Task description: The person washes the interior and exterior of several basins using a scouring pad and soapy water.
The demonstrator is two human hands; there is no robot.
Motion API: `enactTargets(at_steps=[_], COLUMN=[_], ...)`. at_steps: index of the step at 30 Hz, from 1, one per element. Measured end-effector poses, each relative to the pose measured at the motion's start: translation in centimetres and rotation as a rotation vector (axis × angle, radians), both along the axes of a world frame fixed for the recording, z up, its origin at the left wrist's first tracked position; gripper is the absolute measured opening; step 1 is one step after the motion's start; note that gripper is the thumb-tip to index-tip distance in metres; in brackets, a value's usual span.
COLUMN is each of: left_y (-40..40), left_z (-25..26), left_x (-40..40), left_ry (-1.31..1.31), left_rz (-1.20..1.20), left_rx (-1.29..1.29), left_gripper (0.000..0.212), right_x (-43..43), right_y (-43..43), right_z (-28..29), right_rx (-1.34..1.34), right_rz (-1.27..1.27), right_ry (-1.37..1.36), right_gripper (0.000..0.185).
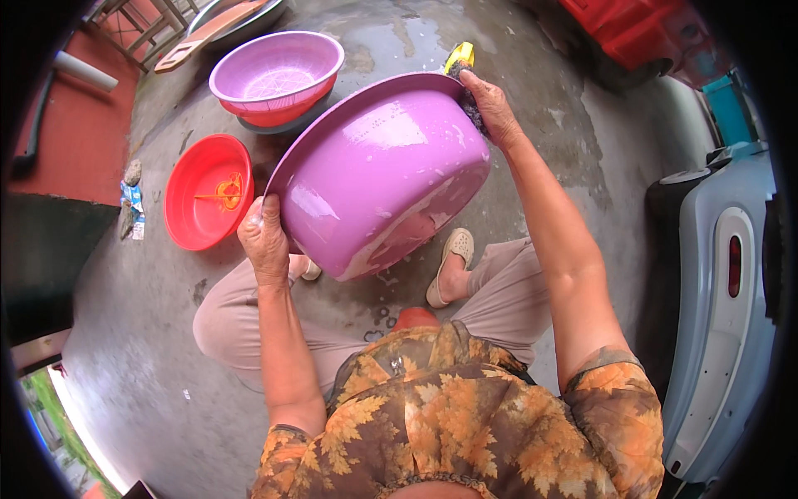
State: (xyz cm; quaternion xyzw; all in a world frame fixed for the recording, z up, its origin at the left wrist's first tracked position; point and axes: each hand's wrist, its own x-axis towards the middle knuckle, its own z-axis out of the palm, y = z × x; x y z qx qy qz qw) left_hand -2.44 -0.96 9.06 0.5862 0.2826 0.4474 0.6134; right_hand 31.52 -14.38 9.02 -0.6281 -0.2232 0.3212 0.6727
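A large purple plastic basin [380, 168], wet and with suds on its outer wall, is held up and tilted, its underside turned towards me. My left hand [267, 240] grips the rim at its lower left, thumb on the outside. At the upper right, my right hand [491, 107] holds the opposite rim, with a dark scouring pad [472, 112] pressed between that hand and the basin. Something yellow [461, 55] shows just beyond the right hand; whether it is held or lies on the floor I cannot tell. The basin's inside is hidden.
A red basin [206, 212] with an orange item inside stands left on the wet concrete floor. Behind it are a purple colander [274, 68] in a red basin and a wooden board [209, 34] across a metal bowl. Vehicle-like bodies, one grey-blue [704, 299], one red [629, 31], stand right.
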Motion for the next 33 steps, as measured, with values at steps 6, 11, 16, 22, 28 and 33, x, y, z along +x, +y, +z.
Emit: enactTargets(at_steps=[6, 11, 16, 22, 28, 33], left_y=[1.1, 0.7, 0.0, -1.2, -1.2, 0.7], left_z=[-1.2, -1.6, 0.6, -0.3, 0.7, 0.4], left_x=[-1.7, -1.2, 0.8, 2.0, 0.6, -0.4], left_ry=[0.040, 0.057, 0.210, 0.421, 0.162, -0.113], left_rz=[-0.107, -0.151, -0.154, -0.118, -0.073, 0.004], left_rx=[0.013, 0.000, 0.048, 0.318, 0.105, -0.136], left_gripper=[0.034, 0.040, 0.036, 0.033, 0.027, 0.036], right_x=[-1.4, -1.6, -1.1, -9.7, -8.3, 0.5], right_y=[-3.2, -3.1, -2.4, 3.0, 4.3, -1.0], right_z=[-5.5, -4.6, -0.8, 5.9, 8.3, 0.3], right_rx=[0.080, 0.073, -0.092, -0.021, 0.036, 0.018], right_rz=[-0.085, -0.274, -0.250, 0.160, 0.184, -0.008], right_ry=[0.430, 0.200, -0.331, -1.275, -1.243, 0.056], right_gripper=[0.051, 0.044, 0.040, 0.041, 0.034, 0.047])
